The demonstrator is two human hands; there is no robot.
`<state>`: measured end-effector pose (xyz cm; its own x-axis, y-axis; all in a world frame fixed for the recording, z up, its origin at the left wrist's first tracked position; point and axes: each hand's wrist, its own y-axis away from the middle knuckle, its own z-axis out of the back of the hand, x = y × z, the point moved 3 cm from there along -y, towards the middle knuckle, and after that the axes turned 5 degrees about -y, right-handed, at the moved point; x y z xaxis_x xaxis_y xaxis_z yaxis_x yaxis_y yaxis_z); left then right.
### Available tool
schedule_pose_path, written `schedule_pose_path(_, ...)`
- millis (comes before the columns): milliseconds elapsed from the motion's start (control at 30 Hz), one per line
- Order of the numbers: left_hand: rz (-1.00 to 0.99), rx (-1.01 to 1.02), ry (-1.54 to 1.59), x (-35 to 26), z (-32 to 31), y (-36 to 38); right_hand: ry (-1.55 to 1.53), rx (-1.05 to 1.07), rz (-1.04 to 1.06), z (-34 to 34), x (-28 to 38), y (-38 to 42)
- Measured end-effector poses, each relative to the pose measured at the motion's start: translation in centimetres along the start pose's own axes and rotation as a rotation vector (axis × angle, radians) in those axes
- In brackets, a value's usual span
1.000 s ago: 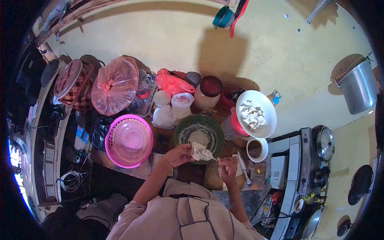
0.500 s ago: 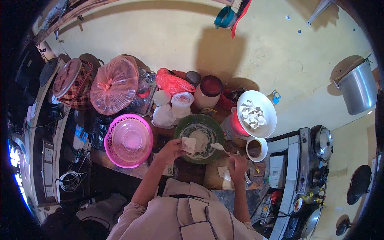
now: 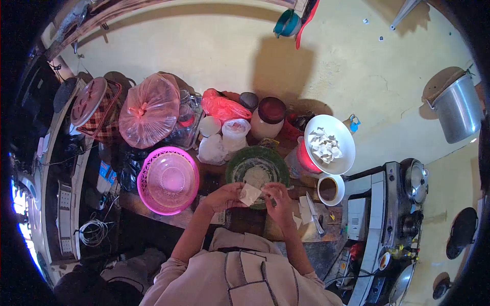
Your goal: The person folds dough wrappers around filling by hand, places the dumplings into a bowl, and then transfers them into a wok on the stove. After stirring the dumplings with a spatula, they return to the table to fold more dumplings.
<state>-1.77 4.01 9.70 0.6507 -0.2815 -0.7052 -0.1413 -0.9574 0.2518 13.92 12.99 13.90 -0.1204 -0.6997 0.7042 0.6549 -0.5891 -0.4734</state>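
My left hand (image 3: 224, 198) pinches a thin white square dough wrapper (image 3: 250, 195) over the near side of a green bowl (image 3: 280, 162). Inside that bowl lies a pale, sticky mixture (image 3: 256, 176). My right hand (image 3: 277, 201) is at the wrapper's right edge, fingers bent and closed on it. Beside the right hand, a wooden board (image 3: 275, 230) carries a few loose white wrappers (image 3: 298, 220) and a knife (image 3: 317, 220). What looks like a pale spoon end shows at the bowl's right rim; most of it is hidden.
A white bowl (image 3: 347, 137) of folded white pieces stands on a red container (image 3: 308, 157). Below it is a cup of brown liquid (image 3: 327, 189). A pink basin (image 3: 168, 201) sits left, with bags and jars (image 3: 268, 117) behind. A stove (image 3: 390, 204) stands right.
My right hand has let go of the white-tipped spoon and moved left to the wrapper's edge. My left hand has shifted slightly right and nearer with the wrapper, which is now tilted.
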Motion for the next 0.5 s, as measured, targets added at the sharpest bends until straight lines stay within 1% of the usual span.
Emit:
schedule_pose_path(67, 0.041, 0.035, -0.051, -0.1, 0.1, -0.1, -0.062, 0.028, 0.08, -0.2, 0.2, 0.1)
schedule_pose_path(133, 0.036, 0.008, -0.066, -0.1, 0.2, -0.2, -0.069, 0.055, 0.198, -0.4, -0.3, 1.0)
schedule_pose_path(233, -0.009, -0.029, -0.06, 0.0, 0.2, -0.7, -0.076, 0.011, 0.118, -0.6, 0.1, 1.4)
schedule_pose_path(333, -0.021, -0.086, -0.135, -0.9, -1.2, -0.4, 0.153, -0.04, 0.317, -0.2, 2.0, 0.9)
schedule_pose_path(467, -0.039, -0.129, -0.321, -1.5, -1.9, 0.0, 0.159, -0.02, 0.286, -0.3, 2.1, 0.7)
schedule_pose_path(500, -0.053, -0.111, -0.317, -1.3, -2.0, 0.0, 0.176, -0.024, 0.281, -0.2, 2.2, 0.6)
